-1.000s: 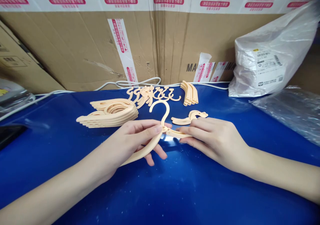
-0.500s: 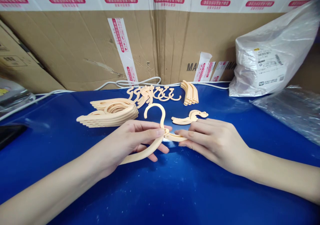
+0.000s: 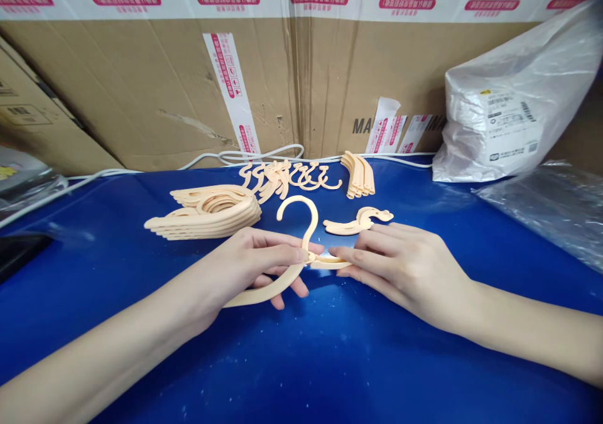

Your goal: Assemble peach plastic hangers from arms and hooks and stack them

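Note:
A small peach plastic hanger (image 3: 301,223) with an upright hook is held between both hands just above the blue table (image 3: 301,348). My left hand (image 3: 245,267) is closed on its left arm, thumb on top near the hub. My right hand (image 3: 400,264) pinches the right arm piece against the hub, fingers pressed together. A loose peach arm piece (image 3: 355,222) lies just beyond my right fingers.
A stack of finished hangers (image 3: 207,215) lies at the left. Loose hooks (image 3: 287,178) and a stack of arm pieces (image 3: 358,174) sit further back. Cardboard boxes (image 3: 188,85) wall off the rear. A white cable (image 3: 141,169) runs along them. Plastic bags (image 3: 513,110) sit at the right.
The hanger's hook swung a little left, then back towards upright. Both hands stayed in place, and the left arm of the hanger sank slightly.

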`<state>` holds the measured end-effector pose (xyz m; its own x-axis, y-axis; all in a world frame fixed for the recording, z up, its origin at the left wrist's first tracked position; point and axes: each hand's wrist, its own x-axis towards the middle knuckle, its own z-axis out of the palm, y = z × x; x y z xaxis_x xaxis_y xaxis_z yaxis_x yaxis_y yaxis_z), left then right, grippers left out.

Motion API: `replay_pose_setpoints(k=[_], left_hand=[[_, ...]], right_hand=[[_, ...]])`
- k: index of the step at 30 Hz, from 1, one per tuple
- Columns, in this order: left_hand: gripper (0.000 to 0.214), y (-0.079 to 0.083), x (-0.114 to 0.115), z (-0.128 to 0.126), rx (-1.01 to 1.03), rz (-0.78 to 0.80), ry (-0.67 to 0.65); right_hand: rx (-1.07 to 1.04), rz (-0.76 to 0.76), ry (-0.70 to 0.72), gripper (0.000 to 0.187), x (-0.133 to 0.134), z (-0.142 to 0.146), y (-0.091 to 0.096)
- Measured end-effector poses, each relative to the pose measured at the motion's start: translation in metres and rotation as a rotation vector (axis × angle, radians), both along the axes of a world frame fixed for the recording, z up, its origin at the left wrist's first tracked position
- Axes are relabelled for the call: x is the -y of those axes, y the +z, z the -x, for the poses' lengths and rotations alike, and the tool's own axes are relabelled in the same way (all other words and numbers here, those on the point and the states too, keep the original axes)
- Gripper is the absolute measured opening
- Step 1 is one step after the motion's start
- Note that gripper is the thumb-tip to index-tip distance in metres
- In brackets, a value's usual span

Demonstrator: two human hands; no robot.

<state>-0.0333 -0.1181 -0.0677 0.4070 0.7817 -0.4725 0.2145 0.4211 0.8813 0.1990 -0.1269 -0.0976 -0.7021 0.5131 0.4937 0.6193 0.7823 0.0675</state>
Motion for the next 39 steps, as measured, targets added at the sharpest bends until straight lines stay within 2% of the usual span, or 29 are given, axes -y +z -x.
replay_pose_setpoints(k=[8,16,22,28,39], left_hand=[[0.020,0.002,0.003,0.002,-0.016,-0.016,-0.072],[0.017,0.005,0.005,0.001,-0.046,-0.041,-0.054],[0.017,0.001,0.006,0.001,-0.026,-0.112,-0.002],[0.016,0.002,0.006,-0.001,-0.063,-0.152,-0.005],[0.022,-0.003,0.003,0.006,-0.065,-0.216,-0.123]], right_hand=[[0.036,-0.082,-0.018,0.027,0.005,0.004,0.002],[0.048,-0.141,0.005,0.026,0.005,0.006,0.003],[0.017,-0.040,0.018,0.027,0.008,0.004,0.001],[0.019,-0.020,0.015,0.029,0.009,0.004,0.001],[0.008,0.216,0.014,0.031,0.012,0.004,0.004]])
